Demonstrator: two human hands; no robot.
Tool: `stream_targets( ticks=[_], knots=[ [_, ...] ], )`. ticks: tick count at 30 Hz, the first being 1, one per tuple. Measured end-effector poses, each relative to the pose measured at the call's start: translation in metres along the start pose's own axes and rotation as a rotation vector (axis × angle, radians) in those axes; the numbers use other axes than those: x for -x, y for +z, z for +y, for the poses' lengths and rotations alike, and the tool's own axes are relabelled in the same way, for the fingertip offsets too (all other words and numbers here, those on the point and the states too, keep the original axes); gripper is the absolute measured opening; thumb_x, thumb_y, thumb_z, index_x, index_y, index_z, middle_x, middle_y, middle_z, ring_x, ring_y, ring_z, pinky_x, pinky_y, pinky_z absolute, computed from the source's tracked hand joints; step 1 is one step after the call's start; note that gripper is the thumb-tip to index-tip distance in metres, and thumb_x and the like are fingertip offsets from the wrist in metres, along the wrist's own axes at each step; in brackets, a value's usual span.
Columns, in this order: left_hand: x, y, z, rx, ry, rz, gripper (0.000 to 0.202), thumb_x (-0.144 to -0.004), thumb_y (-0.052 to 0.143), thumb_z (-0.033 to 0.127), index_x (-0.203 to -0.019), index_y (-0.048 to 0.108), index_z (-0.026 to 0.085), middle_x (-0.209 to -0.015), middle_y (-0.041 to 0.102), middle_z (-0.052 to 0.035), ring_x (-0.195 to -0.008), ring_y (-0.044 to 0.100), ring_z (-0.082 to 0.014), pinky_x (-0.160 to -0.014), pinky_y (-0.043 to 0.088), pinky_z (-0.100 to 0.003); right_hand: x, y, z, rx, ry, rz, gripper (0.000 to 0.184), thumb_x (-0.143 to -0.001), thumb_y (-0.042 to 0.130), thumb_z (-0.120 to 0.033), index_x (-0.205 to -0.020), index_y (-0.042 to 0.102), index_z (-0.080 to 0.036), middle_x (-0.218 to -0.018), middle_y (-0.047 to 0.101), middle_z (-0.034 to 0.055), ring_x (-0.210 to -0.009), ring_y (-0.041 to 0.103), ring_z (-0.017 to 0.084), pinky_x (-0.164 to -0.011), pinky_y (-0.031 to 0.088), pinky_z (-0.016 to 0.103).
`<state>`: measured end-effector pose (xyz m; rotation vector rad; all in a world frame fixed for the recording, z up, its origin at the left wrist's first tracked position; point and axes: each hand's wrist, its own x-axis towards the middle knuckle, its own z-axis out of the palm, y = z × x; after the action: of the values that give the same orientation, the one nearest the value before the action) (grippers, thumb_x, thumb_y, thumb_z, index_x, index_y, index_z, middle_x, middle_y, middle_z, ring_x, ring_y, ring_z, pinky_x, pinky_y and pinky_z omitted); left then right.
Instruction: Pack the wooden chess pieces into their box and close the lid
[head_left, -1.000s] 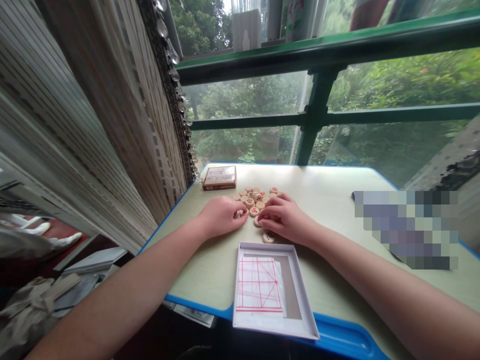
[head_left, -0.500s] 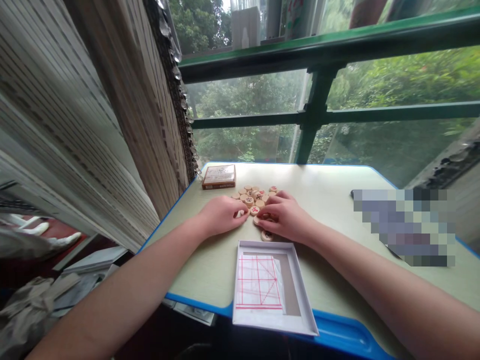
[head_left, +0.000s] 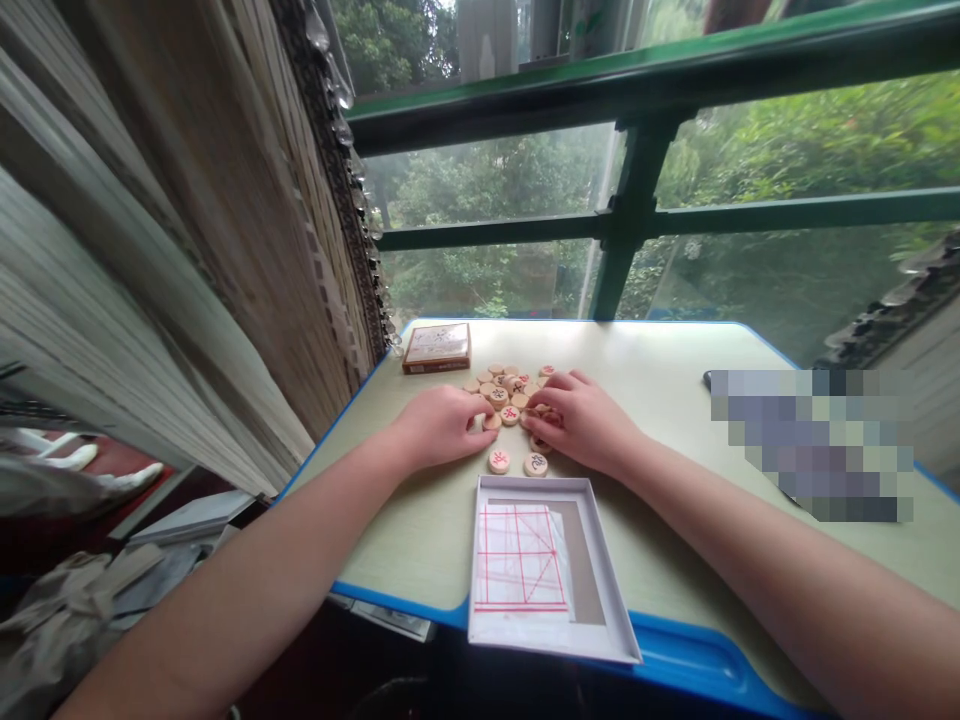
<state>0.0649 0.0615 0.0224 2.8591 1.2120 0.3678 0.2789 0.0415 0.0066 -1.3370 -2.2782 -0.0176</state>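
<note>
A loose heap of round wooden Chinese chess pieces [head_left: 498, 394] lies mid-table, some marked in red or black, others blank side up. My left hand [head_left: 442, 428] is at the heap's near left, its thumb and index finger closed around a blank-faced piece [head_left: 491, 422]. On the right, my right hand [head_left: 581, 420] has curled fingers on pieces at the heap's edge, which they partly cover. Between the hands sits a red-marked piece [head_left: 510, 415]. Closer to me lie another red-marked piece [head_left: 499, 461] and a black-marked piece [head_left: 535, 464], side by side and untouched.
An open white box tray [head_left: 604, 570] holding a folded red-lined sheet [head_left: 517, 575] overhangs the table's blue front edge. A brown-edged box [head_left: 437, 347] stands at the back left. A blurred-out object [head_left: 814, 440] lies on the right. Curtain and window border the table [head_left: 660, 365].
A red-marked piece now lies in front of the tray, beside the black-marked one. My right hand has shifted slightly away from me, and my left fingers now grip a blank-faced piece.
</note>
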Motion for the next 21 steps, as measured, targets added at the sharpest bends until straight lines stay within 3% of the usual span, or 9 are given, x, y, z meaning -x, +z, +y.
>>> stream_targets(
  ticks=[3, 10, 15, 21],
  knots=[
    [-0.0015, 0.0, 0.0003, -0.016, -0.006, -0.023, 0.027, -0.083, 0.05, 0.039, -0.086, 0.069, 0.021, -0.065, 0.065, -0.0014, -0.057, 0.052, -0.0126, -0.055, 0.028, -0.025, -0.0012, -0.0019, 0.0011, 0.027, 0.06, -0.029, 0.021, -0.078, 0.062, -0.038, -0.081, 0.072, -0.02, -0.087, 0.063, 0.0083, -0.081, 0.051, 0.022, -0.074, 0.043, 0.034],
    [-0.0044, -0.0033, 0.0039, -0.054, -0.009, -0.102, 0.034, -0.087, 0.043, 0.034, -0.069, 0.066, 0.016, -0.064, 0.065, -0.0042, -0.055, 0.05, -0.0128, -0.052, 0.025, -0.027, -0.002, -0.0019, 0.0045, 0.028, -0.043, -0.069, 0.023, -0.083, 0.057, -0.036, -0.08, 0.073, -0.019, -0.077, 0.063, 0.0066, -0.076, 0.05, 0.019, -0.073, 0.041, 0.031],
    [-0.0031, -0.0052, 0.0015, -0.016, 0.015, -0.117, 0.036, -0.09, 0.038, 0.034, -0.075, 0.065, 0.017, -0.072, 0.067, -0.0046, -0.062, 0.054, -0.0136, -0.057, 0.029, -0.026, -0.001, -0.0044, 0.005, 0.065, -0.137, -0.057, 0.026, -0.086, 0.053, -0.036, -0.081, 0.072, -0.018, -0.079, 0.062, 0.0072, -0.075, 0.048, 0.018, -0.073, 0.039, 0.03],
    [-0.0029, -0.0053, -0.0008, -0.024, 0.005, -0.121, 0.038, -0.09, 0.037, 0.036, -0.074, 0.065, 0.016, -0.071, 0.066, -0.0057, -0.063, 0.054, -0.0142, -0.057, 0.029, -0.026, -0.0014, -0.0047, 0.0028, 0.088, -0.173, -0.058, 0.036, -0.091, 0.043, -0.03, -0.068, 0.067, -0.017, -0.074, 0.062, 0.0064, -0.071, 0.046, 0.017, -0.073, 0.037, 0.03]
  ],
)
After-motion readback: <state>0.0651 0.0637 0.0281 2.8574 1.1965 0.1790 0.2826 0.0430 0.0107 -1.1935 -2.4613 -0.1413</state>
